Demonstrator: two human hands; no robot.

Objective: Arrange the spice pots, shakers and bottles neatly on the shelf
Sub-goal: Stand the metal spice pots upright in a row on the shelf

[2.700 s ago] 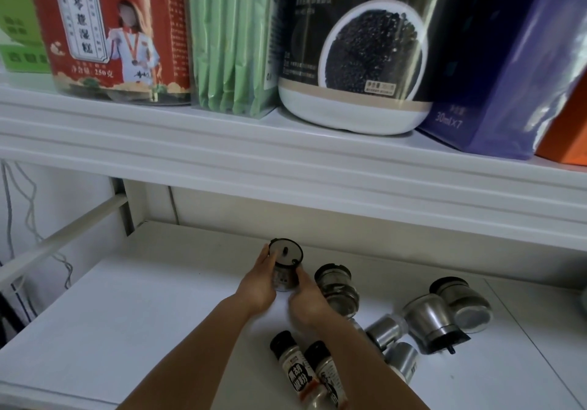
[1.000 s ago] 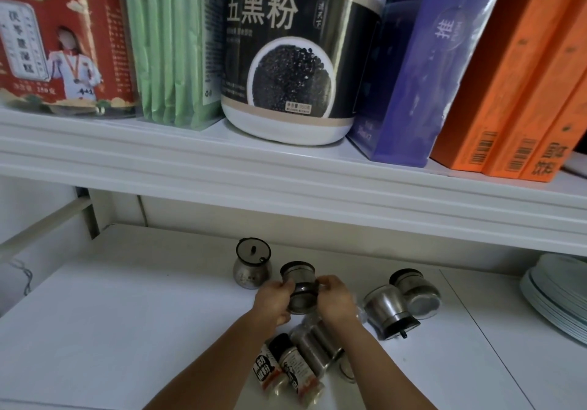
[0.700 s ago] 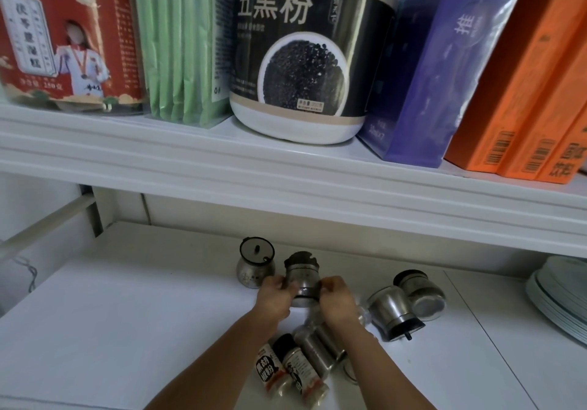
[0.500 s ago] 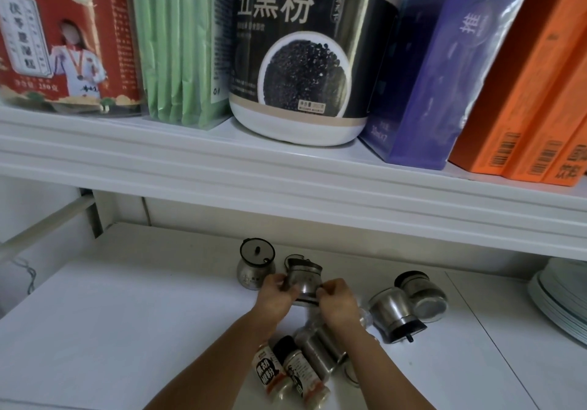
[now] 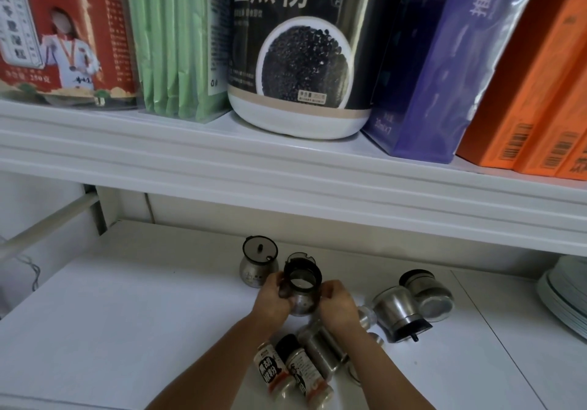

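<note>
Head view: I see a steel spice pot with its black lid tipped up, held over the lower shelf between both hands. Left hand fingers wrap its left side; right hand fingers close on its right side. Just behind-left, a second pot stands upright. Two labelled shaker bottles lie flat by the forearms, beside a steel shaker. Right, two steel pots lie tipped. Plates are stacked far right.
</note>
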